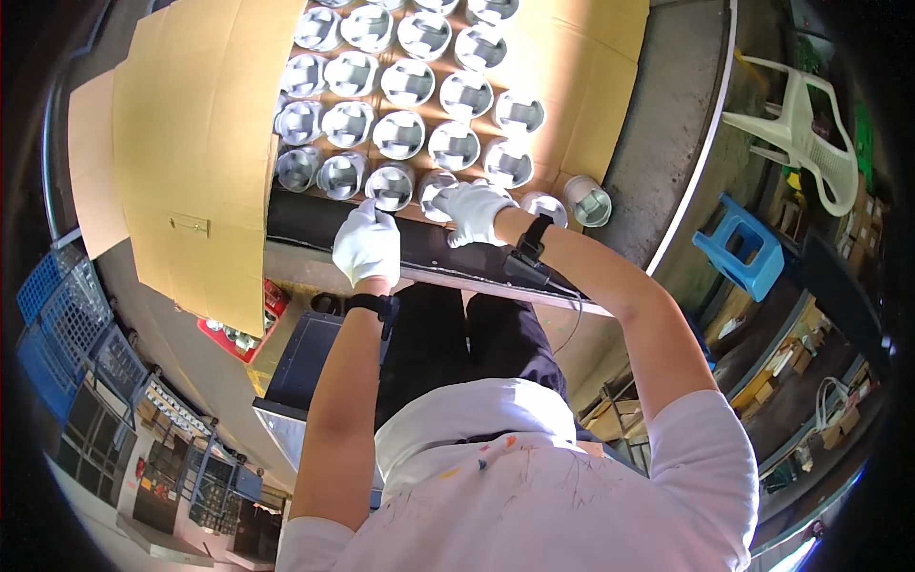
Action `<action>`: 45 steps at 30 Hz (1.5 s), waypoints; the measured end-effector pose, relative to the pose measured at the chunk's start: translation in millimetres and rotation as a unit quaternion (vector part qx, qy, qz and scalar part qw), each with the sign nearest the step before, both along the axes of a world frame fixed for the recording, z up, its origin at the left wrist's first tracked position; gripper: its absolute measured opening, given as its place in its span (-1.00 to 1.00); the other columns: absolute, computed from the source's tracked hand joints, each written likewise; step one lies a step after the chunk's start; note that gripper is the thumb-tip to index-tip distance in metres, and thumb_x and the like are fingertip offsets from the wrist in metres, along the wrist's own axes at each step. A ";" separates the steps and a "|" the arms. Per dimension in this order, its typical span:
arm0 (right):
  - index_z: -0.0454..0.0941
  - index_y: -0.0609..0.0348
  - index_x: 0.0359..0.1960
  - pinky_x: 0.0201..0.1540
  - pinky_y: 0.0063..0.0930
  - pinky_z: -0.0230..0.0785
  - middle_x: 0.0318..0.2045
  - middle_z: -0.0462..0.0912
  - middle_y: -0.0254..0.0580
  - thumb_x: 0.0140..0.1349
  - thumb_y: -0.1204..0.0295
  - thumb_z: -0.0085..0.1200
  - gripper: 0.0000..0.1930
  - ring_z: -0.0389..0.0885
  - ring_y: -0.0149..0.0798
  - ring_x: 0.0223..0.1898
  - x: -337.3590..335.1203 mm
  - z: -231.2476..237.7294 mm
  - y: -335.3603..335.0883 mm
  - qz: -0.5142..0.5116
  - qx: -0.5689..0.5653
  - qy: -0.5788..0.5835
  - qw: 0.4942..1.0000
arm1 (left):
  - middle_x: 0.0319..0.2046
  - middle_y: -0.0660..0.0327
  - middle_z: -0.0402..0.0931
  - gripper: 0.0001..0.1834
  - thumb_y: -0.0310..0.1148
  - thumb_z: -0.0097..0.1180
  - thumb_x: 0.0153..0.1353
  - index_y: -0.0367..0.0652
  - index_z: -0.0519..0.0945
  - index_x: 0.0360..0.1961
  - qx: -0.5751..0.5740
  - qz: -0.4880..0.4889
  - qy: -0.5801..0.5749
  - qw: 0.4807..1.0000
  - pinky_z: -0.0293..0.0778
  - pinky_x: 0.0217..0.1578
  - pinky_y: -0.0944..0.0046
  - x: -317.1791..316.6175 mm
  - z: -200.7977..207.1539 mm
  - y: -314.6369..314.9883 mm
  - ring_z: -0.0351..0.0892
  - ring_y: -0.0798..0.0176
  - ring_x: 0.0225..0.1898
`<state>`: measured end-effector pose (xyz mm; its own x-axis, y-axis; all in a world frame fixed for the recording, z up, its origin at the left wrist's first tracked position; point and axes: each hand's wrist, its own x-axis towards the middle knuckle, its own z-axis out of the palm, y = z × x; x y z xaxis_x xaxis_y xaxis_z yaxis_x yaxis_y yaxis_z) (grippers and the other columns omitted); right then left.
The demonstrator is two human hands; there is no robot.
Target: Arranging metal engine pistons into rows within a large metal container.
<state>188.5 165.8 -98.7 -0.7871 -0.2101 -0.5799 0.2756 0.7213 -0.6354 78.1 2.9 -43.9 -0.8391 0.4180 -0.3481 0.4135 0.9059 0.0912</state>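
Rows of silvery metal pistons (pixel 408 83), hollow side up, stand on a cardboard sheet on the table. My right hand (pixel 474 212), in a white glove, reaches over the near row with its fingers closed on a piston (pixel 437 187). My left hand (pixel 367 245), also gloved in white, is at the table's near edge with its fingers curled. Its fingertips are close against the near side of another piston (pixel 390 186); whatever they pinch, if anything, is hidden. Right of my right hand are a partly covered piston (pixel 544 208) and a tilted one (pixel 588 202).
A large cardboard flap (pixel 191 162) hangs at the left of the table. Below it sits a red crate (pixel 274 303) with metal parts. A blue stool (pixel 740 250) and a pale plastic chair (pixel 805 129) stand on the right. A cable (pixel 578 319) hangs from my right wrist device.
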 end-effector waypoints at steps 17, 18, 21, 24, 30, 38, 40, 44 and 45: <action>0.60 0.24 -0.26 -0.28 -0.09 0.45 -0.49 0.62 -0.03 0.19 0.14 0.02 -0.63 0.64 0.00 -0.37 90.3 -12.7 15.4 -0.154 0.240 -0.012 0.958 | -0.34 0.08 0.65 -0.75 -0.24 -0.01 0.18 0.04 0.69 -0.23 0.000 0.009 -0.004 1.000 0.54 -0.26 0.06 -0.4 0.2 2.3 0.64 -0.04 -0.32; 0.68 0.21 -0.34 -0.28 -0.08 0.48 -0.47 0.67 0.03 0.25 0.06 -0.07 -0.55 0.67 0.01 -0.36 85.4 -15.5 19.6 -0.198 0.199 -0.128 0.951 | -0.34 0.08 0.65 -0.75 -0.24 -0.01 0.18 0.04 0.69 -0.23 -0.002 0.005 -0.004 1.000 0.54 -0.26 0.06 0.0 -0.6 1.2 0.64 -0.04 -0.32; 0.69 0.23 -0.35 -0.20 -0.11 0.48 -0.35 0.67 0.11 0.25 -0.04 -0.08 -0.47 0.67 0.04 -0.26 81.4 -30.1 26.9 -0.222 0.148 -0.244 0.932 | -0.34 0.08 0.65 -0.75 -0.24 -0.01 0.17 0.04 0.69 -0.24 -0.006 -0.001 0.020 1.000 0.55 -0.27 0.06 0.3 -4.7 -3.1 0.64 -0.04 -0.33; 0.69 0.18 -0.28 -0.14 -0.12 0.48 -0.27 0.68 0.08 0.21 -0.05 -0.05 -0.49 0.67 0.05 -0.22 84.1 -45.2 29.3 -0.258 0.124 -0.272 0.919 | -0.35 0.08 0.66 -0.75 -0.24 0.00 0.16 0.07 0.70 -0.24 0.007 0.004 0.033 0.999 0.54 -0.28 0.04 1.6 -6.2 -2.2 0.65 -0.04 -0.35; 0.69 0.11 -0.24 -0.12 -0.12 0.48 -0.23 0.68 0.04 0.20 0.03 -0.03 -0.58 0.66 0.05 -0.18 89.4 -63.4 25.4 -0.276 0.130 -0.240 0.922 | -0.39 0.07 0.66 -0.75 -0.21 0.02 0.14 0.09 0.70 -0.23 0.016 0.013 0.047 0.999 0.55 -0.29 0.03 3.0 -7.3 -2.1 0.65 -0.05 -0.36; 0.70 0.09 -0.26 -0.12 -0.11 0.48 -0.23 0.68 0.03 0.20 0.07 -0.03 -0.61 0.66 0.06 -0.18 92.4 -71.5 23.6 -0.279 0.126 -0.223 0.926 | -0.39 0.05 0.66 -0.75 -0.21 0.02 0.15 0.09 0.70 -0.23 0.008 0.018 0.043 0.999 0.55 -0.28 0.03 3.4 -7.5 -2.1 0.65 -0.05 -0.35; 0.70 0.09 -0.26 -0.13 -0.11 0.48 -0.24 0.68 0.03 0.20 0.07 -0.03 -0.61 0.66 0.06 -0.19 92.3 -71.2 23.4 -0.280 0.124 -0.225 0.925 | -0.38 0.05 0.66 -0.75 -0.21 0.02 0.15 0.09 0.70 -0.23 0.008 0.021 0.041 0.999 0.55 -0.28 0.03 3.3 -6.3 -1.4 0.66 -0.05 -0.35; 0.70 0.09 -0.26 -0.13 -0.10 0.49 -0.25 0.68 0.03 0.20 0.09 -0.04 -0.62 0.66 0.07 -0.20 96.3 -70.9 24.6 -0.277 0.132 -0.217 0.927 | -0.34 0.07 0.65 -0.74 -0.23 0.00 0.17 0.06 0.69 -0.22 0.000 0.021 0.032 0.999 0.54 -0.26 0.04 4.2 -4.4 2.4 0.65 -0.04 -0.32; 0.69 0.10 -0.25 -0.13 -0.10 0.49 -0.24 0.68 0.04 0.20 0.10 -0.05 -0.62 0.66 0.08 -0.20 96.1 -68.9 24.5 -0.263 0.140 -0.214 0.930 | -0.38 0.05 0.66 -0.74 -0.21 0.01 0.16 0.10 0.70 -0.22 0.000 0.021 0.037 0.999 0.54 -0.26 0.03 3.8 -5.1 1.9 0.65 -0.06 -0.34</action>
